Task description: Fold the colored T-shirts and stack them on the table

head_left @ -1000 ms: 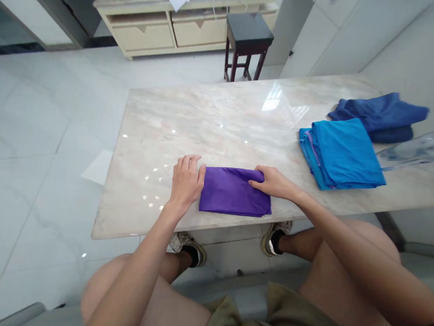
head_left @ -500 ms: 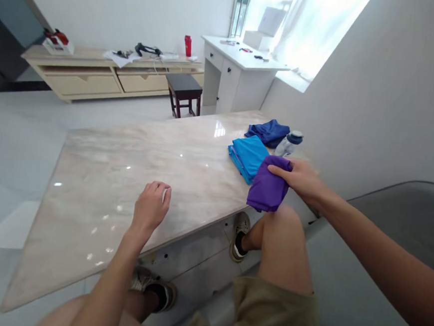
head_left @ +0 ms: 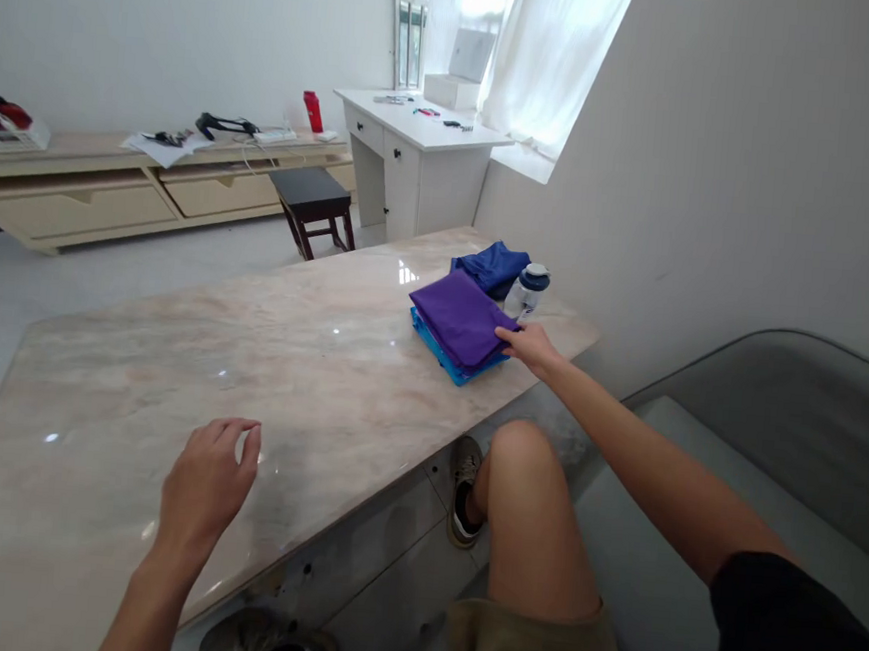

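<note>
A folded purple cloth lies over a folded bright-blue cloth, whose edges show beneath it. My right hand pinches the purple cloth's right corner between thumb and fingers. Behind this stack, a crumpled dark-blue cloth rests on the marble tabletop. Beside it, just beyond my right hand, stands a clear bottle with a dark-blue and white cap. My left hand hovers over the near left of the tabletop. Its fingers curl toward the thumb with nothing in them.
A grey sofa is at my right, against the wall. Past the table stand a dark stool, a white desk and a low cabinet carrying a red bottle. My knee is close to the table's front edge.
My right hand has carried the purple cloth forward and left, from above my knee onto the bright-blue cloth. The view has turned to the right. My left hand keeps its curled shape.
</note>
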A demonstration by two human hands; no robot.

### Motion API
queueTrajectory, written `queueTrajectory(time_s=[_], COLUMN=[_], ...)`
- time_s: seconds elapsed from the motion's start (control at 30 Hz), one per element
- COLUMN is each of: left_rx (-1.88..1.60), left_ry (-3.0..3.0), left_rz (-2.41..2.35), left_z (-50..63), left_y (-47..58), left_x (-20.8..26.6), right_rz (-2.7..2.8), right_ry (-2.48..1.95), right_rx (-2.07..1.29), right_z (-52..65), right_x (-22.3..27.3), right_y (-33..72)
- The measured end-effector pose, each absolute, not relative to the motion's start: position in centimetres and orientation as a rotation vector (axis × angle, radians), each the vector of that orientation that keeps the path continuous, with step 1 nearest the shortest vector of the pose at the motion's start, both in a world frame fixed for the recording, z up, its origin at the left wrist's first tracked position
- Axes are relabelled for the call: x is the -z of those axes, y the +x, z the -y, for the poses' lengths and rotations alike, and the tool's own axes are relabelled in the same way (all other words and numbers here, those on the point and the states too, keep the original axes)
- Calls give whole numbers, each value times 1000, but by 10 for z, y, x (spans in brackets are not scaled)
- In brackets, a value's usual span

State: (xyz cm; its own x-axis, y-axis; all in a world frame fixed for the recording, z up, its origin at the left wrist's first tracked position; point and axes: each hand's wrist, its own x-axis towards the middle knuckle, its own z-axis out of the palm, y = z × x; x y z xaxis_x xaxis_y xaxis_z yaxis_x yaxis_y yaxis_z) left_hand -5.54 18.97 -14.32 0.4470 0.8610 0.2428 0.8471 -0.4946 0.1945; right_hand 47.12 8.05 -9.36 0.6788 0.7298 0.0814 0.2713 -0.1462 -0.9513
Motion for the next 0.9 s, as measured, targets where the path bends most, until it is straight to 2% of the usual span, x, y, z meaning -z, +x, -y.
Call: queueTrajectory(time_s=[0.07,0.17,0.3,0.4,0.53,0.63,0.83,0.9], left_rx=[-475,-485,-493,-485,-477,-471,-500,-524], left_ry=[2649,2654,2653,2655,2647,2646,2664,2668], left_rz=[-1564,-1572,-1537,-1477,-1425,-1402,-1322,-1305], left_z=[-192,-194,-197,-198,-195,-192,-192,-191], left_y=[-57,-58,-51,-44,-39,-40,-48,-51], left_x=[145,147,149,152,154,155,159,157], right_rz=[850,926,1507,1885,1930,1938,2085,2145], right_ry=[-1848,-1973,-1961,-1967,-2249,-2256,-2365,-2270], right_rx=[-505,-416,-38,179,58,131,-46,-87], right_z=[-55,-40,-88,-141,-171,-168,-165,-151], right_x=[107,100,85,105,152,171,147,133], right_y=[475,486,487,477,469,470,450,429])
